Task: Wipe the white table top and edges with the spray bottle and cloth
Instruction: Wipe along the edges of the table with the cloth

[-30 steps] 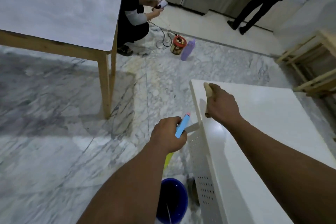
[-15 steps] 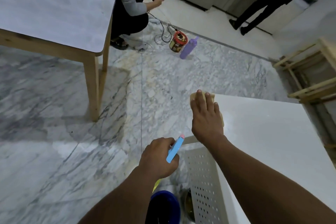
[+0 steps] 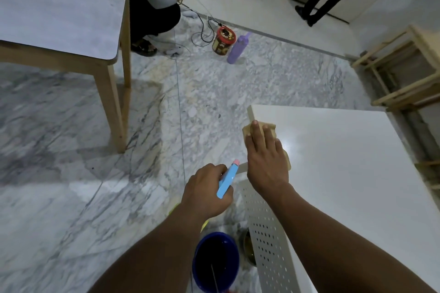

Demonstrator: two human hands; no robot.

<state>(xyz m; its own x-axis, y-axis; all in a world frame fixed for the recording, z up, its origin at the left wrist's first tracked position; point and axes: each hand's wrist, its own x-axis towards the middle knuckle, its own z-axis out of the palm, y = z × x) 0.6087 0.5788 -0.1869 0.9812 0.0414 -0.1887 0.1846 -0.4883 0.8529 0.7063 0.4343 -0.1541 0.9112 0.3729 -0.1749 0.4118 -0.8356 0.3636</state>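
Change over 1.0 s: the right hand (image 3: 266, 162) has gone from a fist on the table's left edge to lying flat on top, and over the last 0.5 s it stayed flat near the far-left corner.

Right hand: fingers straight and together, palm down, pressing the cloth (image 3: 247, 129) against the white table top (image 3: 345, 162).
Left hand (image 3: 204, 192): fingers wrapped round the neck of the spray bottle (image 3: 227, 179), held off the table just left of its edge. The blue head with its pink tip points up and toward the right wrist. Most of the yellow body is hidden under the hand.

Location: the table fills the lower right of the view. The cloth sits at its far-left corner, 1 side reaching the left edge.

Risks (judgement):
1. The cloth is partly at the rim, so a push outward could drag it off onto the floor.
2. A stray squeeze would spray the right arm or the marble floor rather than the top, leaving a slick patch.
3. The blue bucket (image 3: 215, 261) stands close below the arms beside the perforated side panel (image 3: 266, 233), so a step forward could knock it.

Appearance: the top is smooth, glossy white, with 1 bright reflection just right of the knuckles. I cannot tell whether it is wet. The cloth is tan, thin and flattened.
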